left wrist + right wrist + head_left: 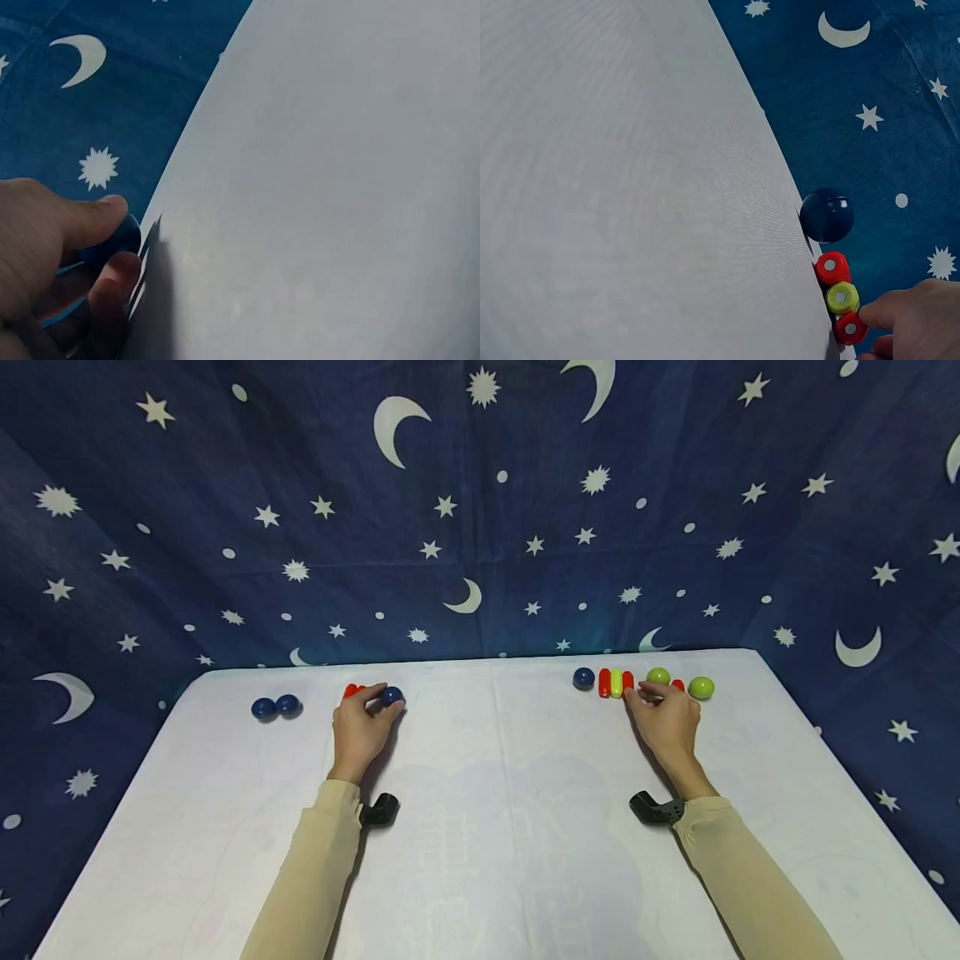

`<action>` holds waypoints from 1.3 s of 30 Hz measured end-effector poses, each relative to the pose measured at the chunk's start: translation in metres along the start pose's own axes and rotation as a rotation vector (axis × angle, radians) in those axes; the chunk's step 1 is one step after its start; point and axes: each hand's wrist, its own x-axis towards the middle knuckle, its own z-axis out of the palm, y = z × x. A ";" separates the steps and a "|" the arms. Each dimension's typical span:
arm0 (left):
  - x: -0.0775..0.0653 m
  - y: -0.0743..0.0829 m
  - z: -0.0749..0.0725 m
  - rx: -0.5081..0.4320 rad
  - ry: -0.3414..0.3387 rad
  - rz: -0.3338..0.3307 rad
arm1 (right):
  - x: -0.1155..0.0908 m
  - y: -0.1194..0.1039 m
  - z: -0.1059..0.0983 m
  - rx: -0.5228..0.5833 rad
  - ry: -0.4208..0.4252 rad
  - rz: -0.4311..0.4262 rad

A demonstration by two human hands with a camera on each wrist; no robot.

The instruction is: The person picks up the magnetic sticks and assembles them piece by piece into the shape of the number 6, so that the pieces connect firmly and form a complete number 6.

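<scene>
My left hand (358, 735) pinches a dark blue ball (392, 696) between thumb and fingers near the table's far edge. Beside that ball are red sticks (350, 690), partly hidden by the fingers. On the far right side, my right hand (666, 722) has its thumb and fingertips at a red stick (627, 680). This stick stands at the right of a row with a yellow-green stick (842, 298) and another red stick (832, 268). Another dark blue ball (827, 215) lies just left of the row.
Two dark blue balls (288, 706) lie at the far left. Green balls (702, 687) and a partly hidden red stick (678, 684) sit beyond the right hand. A dark blue star-and-moon cloth (480, 510) hangs behind the white table (465, 860).
</scene>
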 end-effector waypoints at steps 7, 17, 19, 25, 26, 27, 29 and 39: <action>0.005 0.018 0.013 -0.237 -0.060 -0.005 | 0.000 0.000 0.001 -0.024 -0.031 0.048; 0.017 0.038 0.056 -0.335 -0.138 -0.001 | 0.001 -0.001 0.002 -0.025 -0.034 0.050; 0.018 0.038 0.063 -0.341 -0.141 0.003 | 0.001 -0.001 0.002 -0.024 -0.036 0.048; 0.021 0.036 0.076 -0.315 -0.127 0.003 | 0.002 -0.003 0.004 -0.038 -0.057 0.066; 0.021 0.036 0.077 -0.307 -0.128 0.005 | 0.002 -0.003 0.004 -0.043 -0.061 0.068; 0.021 0.036 0.078 -0.300 -0.129 0.009 | 0.002 -0.003 0.004 -0.048 -0.065 0.071; 0.020 0.036 0.079 -0.287 -0.133 0.020 | 0.003 -0.004 0.004 -0.053 -0.068 0.076; 0.020 0.032 0.079 -0.232 -0.127 0.044 | 0.003 -0.011 0.003 -0.087 -0.071 0.101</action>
